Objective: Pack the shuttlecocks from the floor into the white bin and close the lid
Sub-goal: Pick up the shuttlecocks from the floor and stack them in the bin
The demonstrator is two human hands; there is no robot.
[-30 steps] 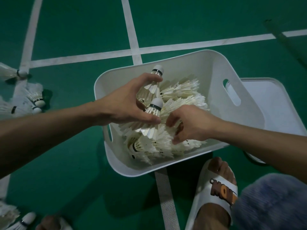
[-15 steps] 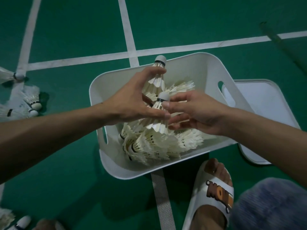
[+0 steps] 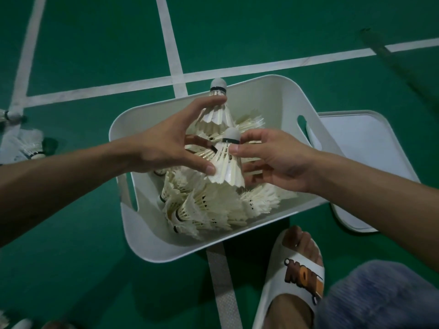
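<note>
The white bin [image 3: 152, 236] stands on the green court floor, holding several white feather shuttlecocks [image 3: 209, 207]. Over it my left hand [image 3: 166, 148] grips a bunch of shuttlecocks: a far one [image 3: 217, 108] with its cork pointing up and away, and a near one [image 3: 229, 160]. My right hand [image 3: 273, 160] pinches the near one just below its cork, thumb in front. The bin's flat white lid [image 3: 363, 148] lies on the floor to the right of the bin.
Loose shuttlecocks [image 3: 31, 146] lie on the floor at the left, with more at the bottom left corner [image 3: 14, 324]. My foot in a white slipper [image 3: 297, 281] is below the bin, beside a fuzzy grey-blue thing [image 3: 380, 298]. White court lines cross the floor.
My right hand rose from the pile in the bin and took hold of the near shuttlecock in my left hand's bunch. The bunch has lifted slightly.
</note>
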